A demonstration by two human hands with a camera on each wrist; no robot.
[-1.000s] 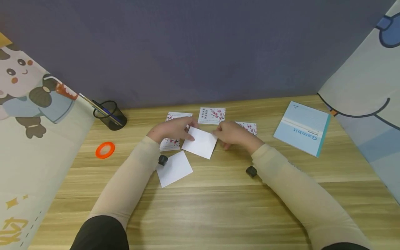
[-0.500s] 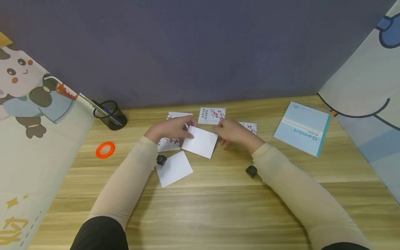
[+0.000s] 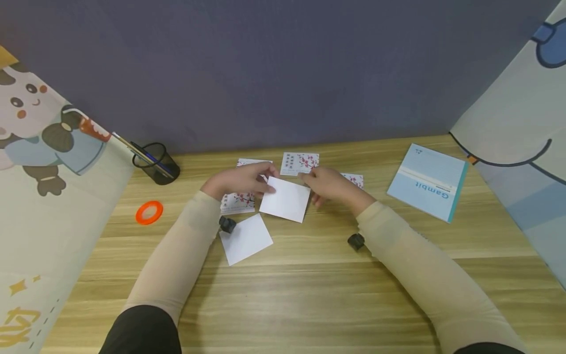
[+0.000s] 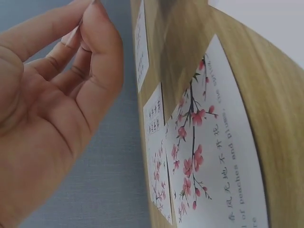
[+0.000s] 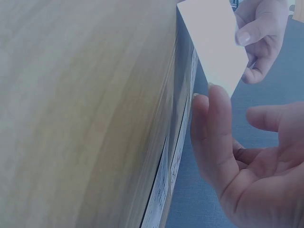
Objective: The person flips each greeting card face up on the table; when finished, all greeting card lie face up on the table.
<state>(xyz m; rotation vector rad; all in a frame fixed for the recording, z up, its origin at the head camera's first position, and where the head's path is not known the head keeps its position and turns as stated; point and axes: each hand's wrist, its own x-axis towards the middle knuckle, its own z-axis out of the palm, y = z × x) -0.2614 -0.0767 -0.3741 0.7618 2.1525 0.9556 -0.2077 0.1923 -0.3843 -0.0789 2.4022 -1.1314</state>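
A white paper card [image 3: 285,199], its blank face up, is pinched by my left hand [image 3: 245,179] at its left corner in the head view. The right wrist view shows the left thumb lying on this card [image 5: 216,42]. My right hand [image 3: 329,184] is at the card's right corner. In the right wrist view, a fingertip of the right hand [image 5: 251,161] meets the card's corner, while the thumb stands apart from it. Beneath the left hand lies a plum-blossom card [image 4: 194,156] with printed writing. Another blank white card [image 3: 246,241] lies near the left wrist.
More blossom cards lie behind, one at the back middle [image 3: 299,163] and one partly under the right hand [image 3: 353,180]. A black pen holder [image 3: 160,167] and an orange tape roll [image 3: 149,212] are at left. A blue notebook [image 3: 426,183] lies at right.
The pinched card has shifted slightly right and away from me. The left hand has drawn back a little to the left. The right thumb or finger at the corner has lifted slightly.
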